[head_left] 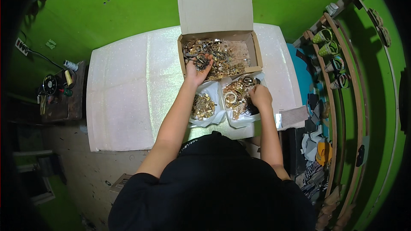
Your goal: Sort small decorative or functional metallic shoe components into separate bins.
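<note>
My left hand [198,75] is palm up at the near left of an open cardboard box [257,54], its fingers curled round a handful of small dark metal pieces [201,63]. Loose gold and silver-coloured metal pieces [227,58] fill most of the box. My right hand [260,96] is closed at the right side of a white plastic-lined container [241,123]; whatever its fingers hold is hidden. That container has rings, gold pieces and dark bits in it, with a pale ring [231,98] on top. Left of it, a second lined container [209,123] holds gold-coloured pieces [203,105].
A shimmering white cloth [120,98] covers the table under the boxes. The box lid [216,13] stands up near the green wall. Wooden racks with sandals [325,42] run along the right, above piled fabric scraps [314,145]. A small dark table [68,102] stands left.
</note>
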`<state>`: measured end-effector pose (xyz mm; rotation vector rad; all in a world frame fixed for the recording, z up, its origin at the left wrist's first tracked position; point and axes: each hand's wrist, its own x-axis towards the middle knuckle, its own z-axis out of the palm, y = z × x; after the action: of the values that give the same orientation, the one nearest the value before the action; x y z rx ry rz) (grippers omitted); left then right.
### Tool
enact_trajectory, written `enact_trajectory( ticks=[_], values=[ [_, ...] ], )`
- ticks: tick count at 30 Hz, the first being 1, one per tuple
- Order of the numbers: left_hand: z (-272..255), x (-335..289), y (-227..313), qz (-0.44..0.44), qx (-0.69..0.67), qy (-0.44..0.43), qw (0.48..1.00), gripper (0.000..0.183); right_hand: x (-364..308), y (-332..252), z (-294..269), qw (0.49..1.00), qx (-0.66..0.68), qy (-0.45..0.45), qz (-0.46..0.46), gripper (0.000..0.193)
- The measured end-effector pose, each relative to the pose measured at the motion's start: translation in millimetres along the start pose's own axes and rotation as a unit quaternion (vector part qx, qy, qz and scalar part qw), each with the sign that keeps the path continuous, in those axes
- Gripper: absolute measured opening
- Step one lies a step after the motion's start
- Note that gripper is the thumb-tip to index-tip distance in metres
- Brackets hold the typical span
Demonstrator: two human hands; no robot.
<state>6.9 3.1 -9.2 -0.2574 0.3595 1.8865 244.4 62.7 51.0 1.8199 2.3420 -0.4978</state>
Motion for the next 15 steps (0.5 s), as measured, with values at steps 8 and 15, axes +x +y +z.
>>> enact_trajectory(
  ticks=[8, 15],
  values=[
    [2.3, -0.5, 0.2, -0.007, 0.029, 0.003, 1.0, 0.033, -0.9, -101.3, -14.1, 0.916, 0.163, 0.131, -0.342, 0.012],
    [-5.0, 1.9, -0.8, 0.008, 0.049, 0.011, 0.999, 0.028, 24.4, -131.2, 1.5, 0.875, 0.157, 0.186, -0.419, 0.017]
  ],
)
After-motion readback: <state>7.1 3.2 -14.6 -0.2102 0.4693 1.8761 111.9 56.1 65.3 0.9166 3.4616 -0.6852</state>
